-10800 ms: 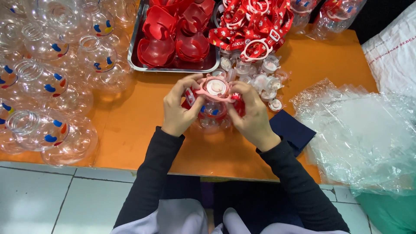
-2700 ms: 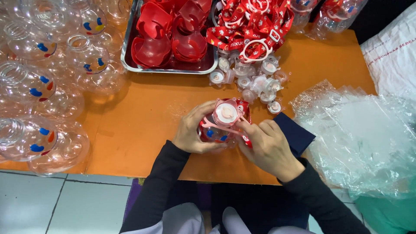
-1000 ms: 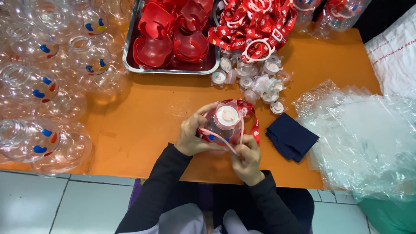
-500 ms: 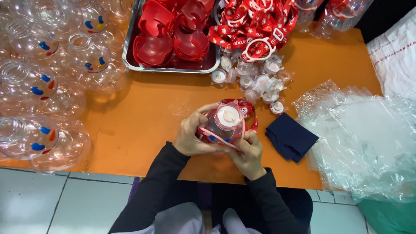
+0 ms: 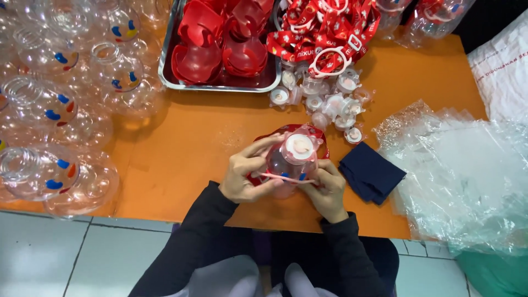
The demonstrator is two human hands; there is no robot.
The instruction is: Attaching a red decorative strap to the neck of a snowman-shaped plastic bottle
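A clear round bottle (image 5: 291, 159) with a white-centred cap, a red base and a red strap (image 5: 319, 137) stands on the orange table (image 5: 187, 143) near its front edge. My left hand (image 5: 245, 173) grips the bottle's left side. My right hand (image 5: 327, 187) presses against its lower right. A thin pink loop (image 5: 286, 177) stretches across the bottle's front between both hands.
Several clear bottles with blue and red marks (image 5: 49, 104) crowd the left. A metal tray (image 5: 220, 85) holds red cups at the back. Red straps (image 5: 324, 33), small clear caps (image 5: 330, 102), a dark blue cloth (image 5: 371, 173) and clear plastic bags (image 5: 462, 170) lie to the right.
The bottle has shifted slightly right. My right hand moved up from pulling the pink loop toward me to the bottle's side, and the loop now lies level across the bottle's front.
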